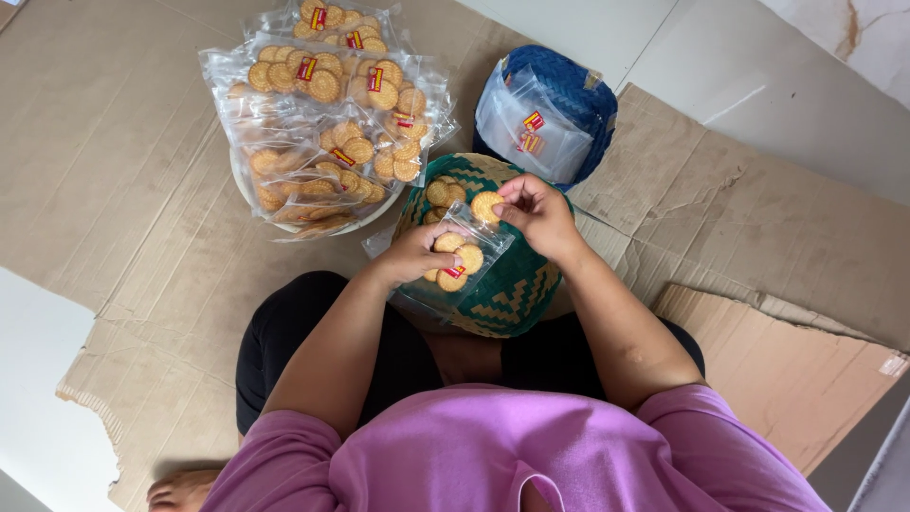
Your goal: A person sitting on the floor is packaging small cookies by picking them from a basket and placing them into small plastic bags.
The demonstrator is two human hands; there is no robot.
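Note:
My left hand (pixel 414 252) holds a clear plastic bag (pixel 462 261) with a few round biscuits inside, just above a green woven basket (pixel 517 289) in my lap. Pinched in the fingers of my right hand (pixel 537 210) is one round golden biscuit (pixel 486 206), held at the bag's open mouth. More loose biscuits (pixel 440 193) lie in the basket behind the bag.
A white bowl (pixel 243 182) at the upper left carries a heap of filled biscuit bags (pixel 327 114). A blue woven basket (pixel 574 95) with empty clear bags stands at the upper right. Flattened cardboard (pixel 133 171) covers the tiled floor. My bare foot (pixel 180 491) shows bottom left.

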